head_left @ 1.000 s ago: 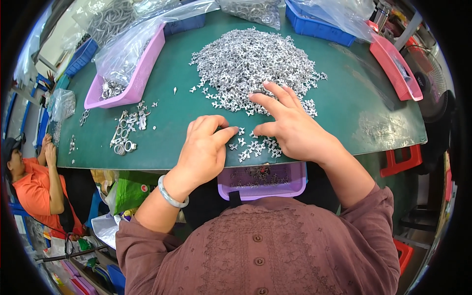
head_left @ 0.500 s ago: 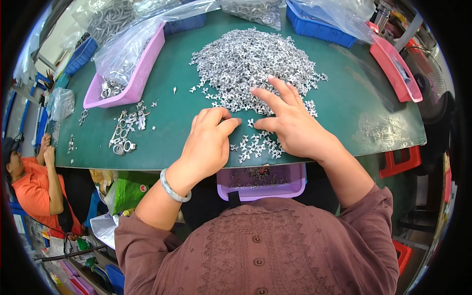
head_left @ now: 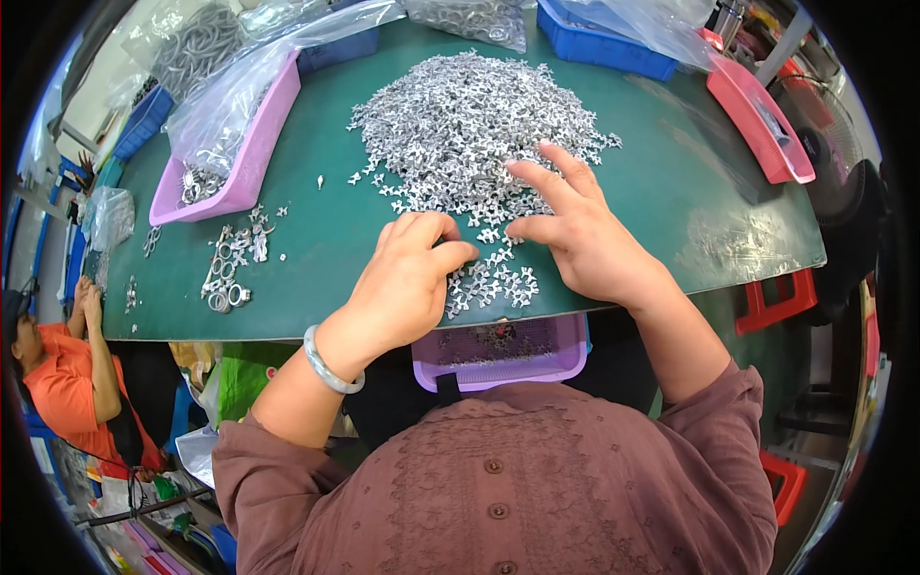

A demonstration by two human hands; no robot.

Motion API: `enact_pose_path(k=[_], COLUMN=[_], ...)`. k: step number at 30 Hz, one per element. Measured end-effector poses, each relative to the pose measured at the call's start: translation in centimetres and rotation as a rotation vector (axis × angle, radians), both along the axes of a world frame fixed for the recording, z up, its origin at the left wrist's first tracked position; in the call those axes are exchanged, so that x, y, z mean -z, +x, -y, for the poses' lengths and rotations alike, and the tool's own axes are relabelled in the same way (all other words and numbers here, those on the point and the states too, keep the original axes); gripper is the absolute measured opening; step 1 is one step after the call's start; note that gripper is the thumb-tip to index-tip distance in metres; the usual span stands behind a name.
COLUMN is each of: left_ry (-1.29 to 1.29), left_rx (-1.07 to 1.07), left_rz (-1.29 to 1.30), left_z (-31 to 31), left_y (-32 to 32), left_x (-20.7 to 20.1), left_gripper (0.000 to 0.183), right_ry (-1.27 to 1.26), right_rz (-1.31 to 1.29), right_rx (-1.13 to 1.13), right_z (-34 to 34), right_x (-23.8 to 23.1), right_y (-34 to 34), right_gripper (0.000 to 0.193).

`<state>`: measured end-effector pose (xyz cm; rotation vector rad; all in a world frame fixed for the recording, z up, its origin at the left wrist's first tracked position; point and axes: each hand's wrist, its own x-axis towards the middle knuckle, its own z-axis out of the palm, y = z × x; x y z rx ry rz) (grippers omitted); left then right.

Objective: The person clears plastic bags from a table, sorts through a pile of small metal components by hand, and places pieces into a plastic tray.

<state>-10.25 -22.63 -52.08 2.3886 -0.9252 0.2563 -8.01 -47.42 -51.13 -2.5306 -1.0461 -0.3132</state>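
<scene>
A large heap of small silvery three-armed metal pieces lies on the green table. Nearer to me, a loose cluster of the same pieces spreads close to the front edge. My left hand, with a pale bangle on its wrist, rests at the left of this cluster. Its fingers are curled in and the thumb bends toward them; whatever they may hold is hidden. My right hand is open with fingers spread, its fingertips over the heap's near right side and its thumb beside the few pieces between heap and cluster.
Below the table edge sits a purple basket with small pieces inside. Metal rings and other parts lie at left, near a pink tray. A blue tray and red tray stand farther off. Another person sits at far left.
The view has shifted slightly. Relative to the heap, my right hand has moved rightward and my left thumb rightward, a little nearer to me. More pieces show between the heap and the cluster.
</scene>
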Motion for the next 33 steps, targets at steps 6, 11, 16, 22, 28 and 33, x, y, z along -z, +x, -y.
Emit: enact_pose_path(k=[6, 11, 16, 22, 28, 33], left_ry=[0.012, -0.047, -0.021, 0.019, 0.006, -0.040], left_rx=[0.046, 0.036, -0.113, -0.123, -0.109, -0.125], left_rz=[0.015, 0.079, 0.113, 0.103, 0.087, 0.102], left_z=[0.4, 0.5, 1.9, 2.5, 2.4, 2.6], left_y=[0.0, 0.7, 1.5, 2.2, 2.0, 1.9], left_x=[0.0, 0.2, 0.1, 0.6, 0.6, 0.4], left_gripper=[0.035, 0.024, 0.017, 0.013, 0.012, 0.012], right_ry=[0.011, 0.024, 0.062, 0.064, 0.049, 0.034], right_rz=[0.025, 0.044, 0.052, 0.042, 0.047, 0.030], right_rx=[0.014, 0.004, 0.018, 0.020, 0.002, -0.016], right_z=[0.6, 1.0, 1.1, 1.2, 1.4, 1.5], right_x=[0.4, 0.3, 1.0, 1.0, 1.1, 0.8], right_y=[-0.5, -0.6, -0.5, -0.6, -1.0, -1.5], right_gripper=[0.027, 0.022, 0.020, 0.020, 0.019, 0.019])
